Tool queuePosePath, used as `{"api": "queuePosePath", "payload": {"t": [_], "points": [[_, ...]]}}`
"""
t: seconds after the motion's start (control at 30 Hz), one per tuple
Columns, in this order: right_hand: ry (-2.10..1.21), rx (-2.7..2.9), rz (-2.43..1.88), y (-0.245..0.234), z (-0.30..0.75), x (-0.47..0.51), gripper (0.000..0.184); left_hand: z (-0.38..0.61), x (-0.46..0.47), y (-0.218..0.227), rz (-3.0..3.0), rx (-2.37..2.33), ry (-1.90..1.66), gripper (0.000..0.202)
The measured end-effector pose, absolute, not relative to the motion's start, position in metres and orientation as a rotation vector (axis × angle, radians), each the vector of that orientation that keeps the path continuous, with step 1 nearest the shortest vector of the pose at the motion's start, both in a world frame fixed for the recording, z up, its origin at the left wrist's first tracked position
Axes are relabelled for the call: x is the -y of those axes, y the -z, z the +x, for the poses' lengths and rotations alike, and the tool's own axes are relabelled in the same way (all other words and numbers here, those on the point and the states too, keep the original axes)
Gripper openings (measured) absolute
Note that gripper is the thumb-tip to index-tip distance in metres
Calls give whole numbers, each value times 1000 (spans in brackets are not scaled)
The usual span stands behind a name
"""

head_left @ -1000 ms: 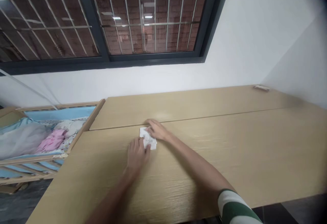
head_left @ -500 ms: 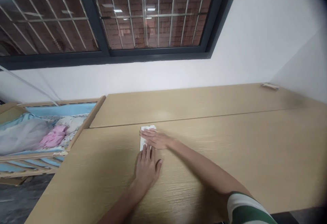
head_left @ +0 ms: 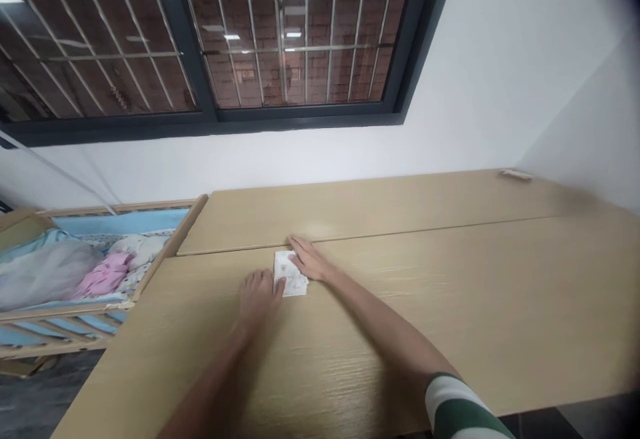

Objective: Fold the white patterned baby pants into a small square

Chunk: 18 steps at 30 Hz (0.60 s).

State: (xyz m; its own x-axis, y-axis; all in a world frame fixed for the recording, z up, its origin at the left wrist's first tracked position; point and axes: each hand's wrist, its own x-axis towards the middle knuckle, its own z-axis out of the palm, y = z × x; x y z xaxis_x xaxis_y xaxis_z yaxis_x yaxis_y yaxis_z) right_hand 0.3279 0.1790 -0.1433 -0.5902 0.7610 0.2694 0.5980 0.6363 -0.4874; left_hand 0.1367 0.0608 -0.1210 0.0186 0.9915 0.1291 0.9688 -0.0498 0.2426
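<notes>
A small white piece of paper with faint marks lies flat on the wooden board, just below the seam. My left hand is at its left edge, palm down and slightly blurred, the thumb at the paper and the fingers apart from it on the board. On the paper's upper right side rests my right hand, its thumb touching the paper and its fingers stretched toward the seam. Neither hand grips the paper.
A wooden crib with blue lining and a pink cloth stands at the left. Behind the board are a white wall and a barred window. A small pale strip lies in the far right corner.
My left hand has moved left off the paper's lower edge. My right hand has slid up and right, uncovering most of the paper. The view has shifted slightly.
</notes>
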Motion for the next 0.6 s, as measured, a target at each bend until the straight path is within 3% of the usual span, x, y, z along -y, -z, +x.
{"api": "queuePosePath", "payload": {"t": [0.13, 0.27, 0.37, 0.6], "points": [[-434, 2242, -1188, 146, 328, -167, 40, 123, -83, 120, 2059, -2148, -308, 41], [-509, 2156, -1240, 144, 325, -158, 23, 129, -85, 124, 2052, -2016, -346, 29], [-531, 2124, -1276, 141, 318, -144, 23, 127, -74, 121, 2007, -1974, -381, 21], [-727, 2236, -1125, 147, 247, -71, 22, 58, 5, 108, 1846, -1916, -521, 25]]}}
